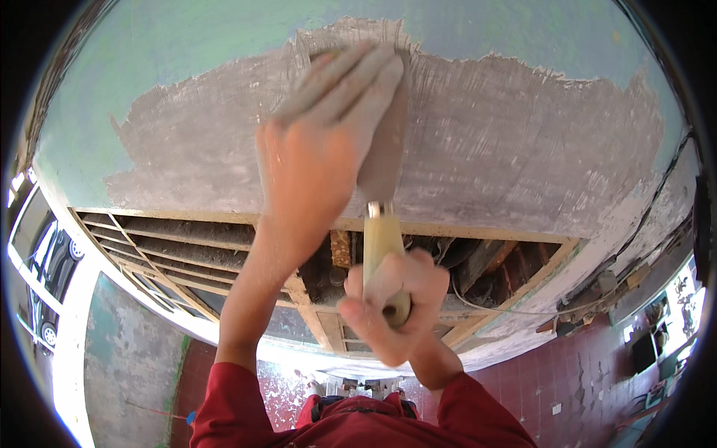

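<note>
My right hand is wrapped round the pale handle of a paint scraper. Its wide metal blade points away from me and lies against a broad surface. Green paint covers the far part of that surface, while a large ragged-edged patch is bare grey-brown. With fingers stretched out flat, my left hand presses on the blade near its far end and is slightly blurred. The hand hides part of the blade and its left edge.
Below the surface runs a wooden frame with openings showing dusty slats and boards. A loose cable hangs at the right. Red tiled floor lies lower down, with paint flakes around my feet. A dark car stands outside at the left.
</note>
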Available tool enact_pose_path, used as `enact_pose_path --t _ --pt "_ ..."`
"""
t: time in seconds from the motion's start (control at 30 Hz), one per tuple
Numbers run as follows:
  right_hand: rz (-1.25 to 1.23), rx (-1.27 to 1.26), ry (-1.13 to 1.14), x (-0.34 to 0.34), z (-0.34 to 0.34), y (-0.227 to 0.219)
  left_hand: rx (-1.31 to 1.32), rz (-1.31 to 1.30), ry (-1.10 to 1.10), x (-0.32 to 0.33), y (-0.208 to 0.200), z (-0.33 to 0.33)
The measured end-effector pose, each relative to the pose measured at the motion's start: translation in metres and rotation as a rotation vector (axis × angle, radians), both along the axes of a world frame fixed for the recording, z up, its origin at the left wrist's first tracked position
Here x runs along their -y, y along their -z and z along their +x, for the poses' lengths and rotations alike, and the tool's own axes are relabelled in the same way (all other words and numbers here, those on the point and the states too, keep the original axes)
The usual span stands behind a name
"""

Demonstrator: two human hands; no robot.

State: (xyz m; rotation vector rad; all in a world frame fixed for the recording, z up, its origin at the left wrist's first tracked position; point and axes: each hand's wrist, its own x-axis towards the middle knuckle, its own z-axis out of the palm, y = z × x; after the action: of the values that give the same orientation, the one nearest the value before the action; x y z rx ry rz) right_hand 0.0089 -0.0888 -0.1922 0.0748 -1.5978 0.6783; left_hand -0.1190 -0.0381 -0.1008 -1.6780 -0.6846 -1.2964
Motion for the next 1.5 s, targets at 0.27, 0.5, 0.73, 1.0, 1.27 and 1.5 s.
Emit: enact_pose_path --t 0.27,0.5,0.73,1.0,1.27,1.5 --pt "-0.061 0.000 0.007 0.003 -0.003 -0.005 0.003 0.003 0.010 -0.002 -0.007 0.002" --pt "0.028 -0.048 -0.056 -0.007 -0.001 0.001 -0.022 0.045 0.019 -0.004 -0.014 0.002" --pt "0.008 -0.036 -0.077 -0.008 0.001 0.015 0.005 0.015 -0.016 -0.003 0.002 0.002" --pt "-0.055 -0.033 -0.178 -0.008 0.002 0.004 0.056 0.065 -0.057 -0.003 -0.011 0.006" --pt "-0.045 -0.040 -0.191 -0.011 0.002 -0.005 0.055 0.039 -0.056 0.001 -0.016 0.007" --pt "-0.053 -0.009 -0.154 -0.007 0.010 0.006 0.051 0.034 -0.038 -0.001 -0.001 0.008"
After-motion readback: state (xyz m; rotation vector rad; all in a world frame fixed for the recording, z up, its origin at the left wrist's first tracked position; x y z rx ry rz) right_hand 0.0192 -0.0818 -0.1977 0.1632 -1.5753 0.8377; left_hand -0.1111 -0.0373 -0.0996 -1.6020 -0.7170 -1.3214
